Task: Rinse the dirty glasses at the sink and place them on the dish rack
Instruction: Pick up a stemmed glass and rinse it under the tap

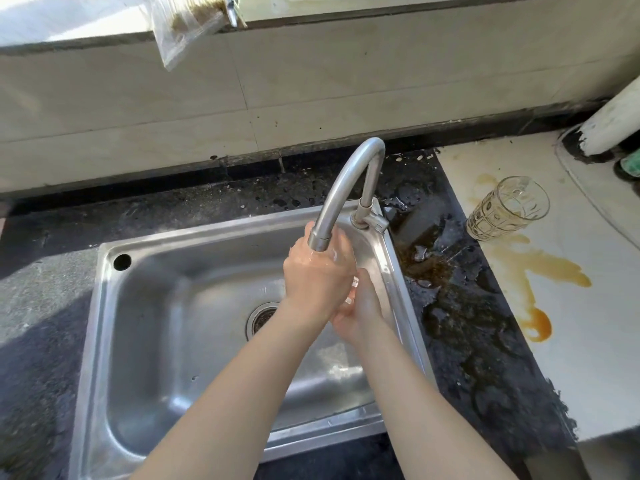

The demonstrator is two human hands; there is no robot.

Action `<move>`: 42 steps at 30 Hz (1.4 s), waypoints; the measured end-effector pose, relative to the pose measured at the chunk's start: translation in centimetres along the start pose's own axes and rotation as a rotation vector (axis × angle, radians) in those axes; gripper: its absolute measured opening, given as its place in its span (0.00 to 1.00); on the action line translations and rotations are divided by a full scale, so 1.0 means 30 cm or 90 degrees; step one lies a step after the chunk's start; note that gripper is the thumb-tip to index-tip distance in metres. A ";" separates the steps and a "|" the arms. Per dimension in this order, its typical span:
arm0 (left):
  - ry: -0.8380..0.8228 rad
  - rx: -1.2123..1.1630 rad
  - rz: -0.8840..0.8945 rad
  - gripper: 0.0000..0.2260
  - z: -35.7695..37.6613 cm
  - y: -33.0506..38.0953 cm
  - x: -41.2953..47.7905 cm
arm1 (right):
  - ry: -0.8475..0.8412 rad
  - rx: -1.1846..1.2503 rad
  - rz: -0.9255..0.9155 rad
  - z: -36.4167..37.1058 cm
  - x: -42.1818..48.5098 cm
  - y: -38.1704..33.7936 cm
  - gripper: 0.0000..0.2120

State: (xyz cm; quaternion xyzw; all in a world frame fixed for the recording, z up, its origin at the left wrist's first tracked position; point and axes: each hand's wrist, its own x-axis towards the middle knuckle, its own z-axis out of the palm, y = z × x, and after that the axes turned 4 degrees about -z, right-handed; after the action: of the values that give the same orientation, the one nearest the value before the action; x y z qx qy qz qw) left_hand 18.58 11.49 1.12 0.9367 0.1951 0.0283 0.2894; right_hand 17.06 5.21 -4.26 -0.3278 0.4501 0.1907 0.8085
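Both hands meet under the curved steel faucet (349, 181) over the right side of the steel sink (145, 341). My left hand (317, 271) wraps over a clear glass (350, 296), of which only a sliver shows between the hands. My right hand (360, 313) grips the same glass from below. Water runs over my left hand at the spout. A second patterned glass (507, 209), stained brown, stands on the white board (595, 341) to the right. No dish rack is in view.
Brown liquid (540, 268) is spilled across the white board and onto the dark wet counter (460, 306) beside the sink. A white pipe (613, 123) stands at the far right corner. A plastic bag (183, 26) hangs from the ledge above the tiled wall.
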 end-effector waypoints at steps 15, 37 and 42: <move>-0.601 -0.274 -0.256 0.03 -0.215 -0.047 0.115 | 0.002 -0.192 -0.148 0.060 -0.014 -0.080 0.10; -0.755 -0.794 -0.458 0.09 -0.200 -0.222 0.013 | -0.236 -0.133 -0.216 0.197 -0.064 -0.079 0.05; -0.456 -0.034 -0.041 0.11 -0.129 -0.222 -0.017 | -0.099 -0.476 -0.382 0.202 -0.061 -0.049 0.08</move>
State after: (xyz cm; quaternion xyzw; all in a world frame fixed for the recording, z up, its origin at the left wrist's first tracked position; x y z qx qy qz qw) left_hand 15.15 18.39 0.69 0.8727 0.1101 -0.3058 0.3643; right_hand 20.64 8.39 0.11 -0.6961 0.1748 0.1220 0.6856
